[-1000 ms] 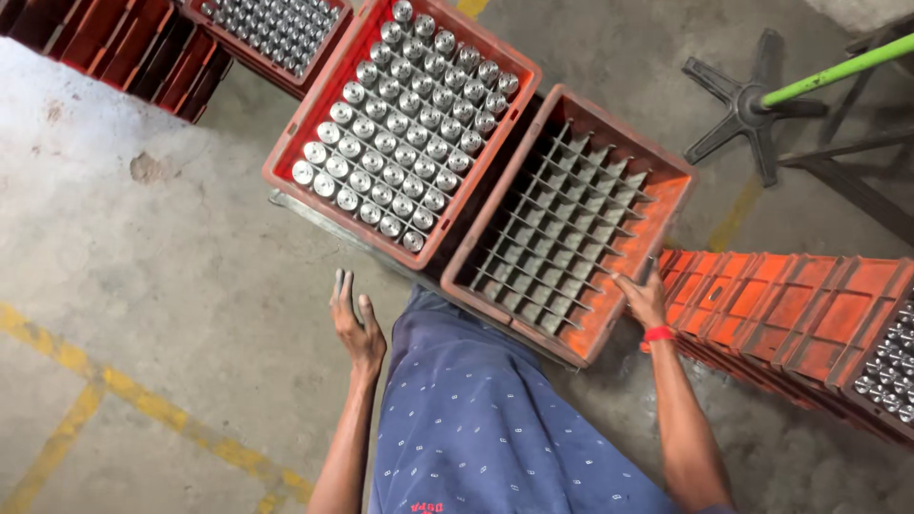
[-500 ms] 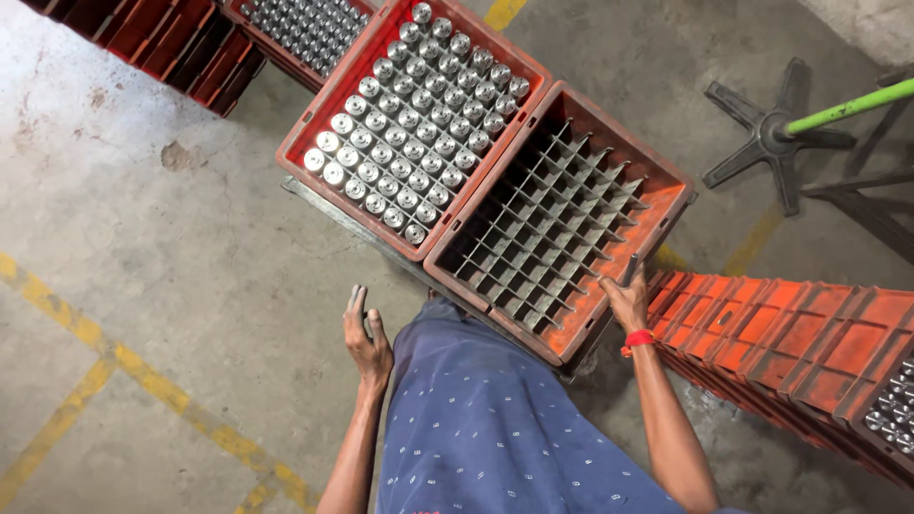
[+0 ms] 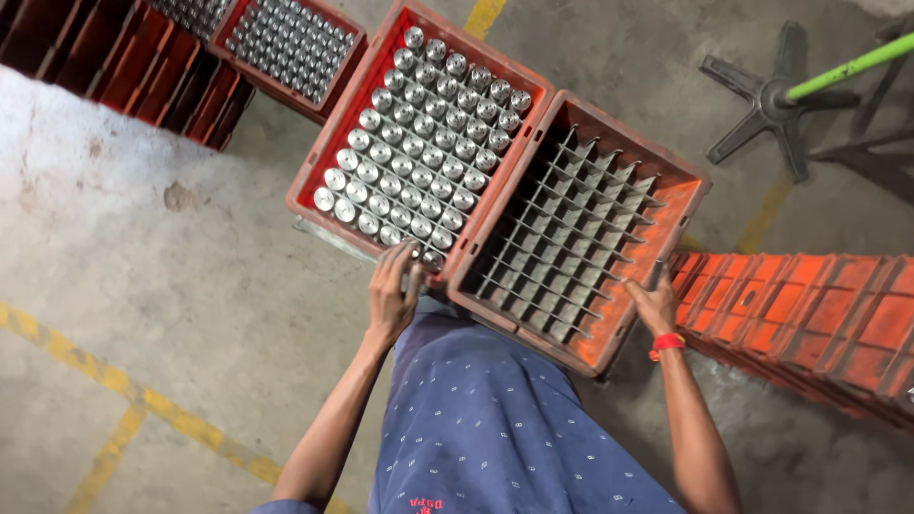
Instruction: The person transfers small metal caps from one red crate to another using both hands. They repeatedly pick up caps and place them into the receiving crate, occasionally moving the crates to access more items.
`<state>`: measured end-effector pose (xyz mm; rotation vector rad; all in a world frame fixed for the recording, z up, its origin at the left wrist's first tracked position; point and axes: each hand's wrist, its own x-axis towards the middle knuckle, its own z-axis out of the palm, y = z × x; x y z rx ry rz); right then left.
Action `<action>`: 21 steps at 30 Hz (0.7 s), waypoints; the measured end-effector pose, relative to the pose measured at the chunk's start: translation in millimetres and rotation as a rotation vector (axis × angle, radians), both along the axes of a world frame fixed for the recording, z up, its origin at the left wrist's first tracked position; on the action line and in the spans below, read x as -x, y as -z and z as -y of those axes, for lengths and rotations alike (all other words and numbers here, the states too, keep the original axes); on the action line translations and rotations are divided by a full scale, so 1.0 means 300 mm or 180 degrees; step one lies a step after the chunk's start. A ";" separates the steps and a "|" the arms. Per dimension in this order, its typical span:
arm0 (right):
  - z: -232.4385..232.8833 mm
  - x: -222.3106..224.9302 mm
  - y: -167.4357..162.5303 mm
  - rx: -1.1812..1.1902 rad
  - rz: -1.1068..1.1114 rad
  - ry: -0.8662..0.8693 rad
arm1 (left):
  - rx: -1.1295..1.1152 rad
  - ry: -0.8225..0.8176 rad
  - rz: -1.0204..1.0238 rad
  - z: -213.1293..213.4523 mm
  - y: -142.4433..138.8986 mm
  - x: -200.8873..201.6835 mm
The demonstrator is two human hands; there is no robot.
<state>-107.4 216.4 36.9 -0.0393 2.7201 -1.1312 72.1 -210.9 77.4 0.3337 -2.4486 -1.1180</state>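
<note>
We are looking down at two orange-red plastic crates: the full crate (image 3: 376,114) is showing rows of shiny silver metal cylinders (image 3: 419,143), and the empty crate (image 3: 666,276) is showing a grey grid of dividers (image 3: 562,238). Our shirt (image 3: 495,428) is appearing dark blue with a pattern of small pale dots. A red band (image 3: 667,343) is circling the right wrist. The floor (image 3: 143,266) is looking grey with worn yellow lines (image 3: 143,400). A bright green pole (image 3: 847,69) is rising from a dark metal base (image 3: 762,105).

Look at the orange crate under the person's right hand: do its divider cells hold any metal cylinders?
No, the orange crate gripped at its corner by the right hand shows only bare grey dividers, while the metal cylinders fill the neighbouring crate.
</note>
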 end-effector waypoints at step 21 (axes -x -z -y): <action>0.635 -0.514 -0.077 0.4892 0.1776 0.1996 | 0.2640 0.4533 0.0792 0.156 0.293 0.445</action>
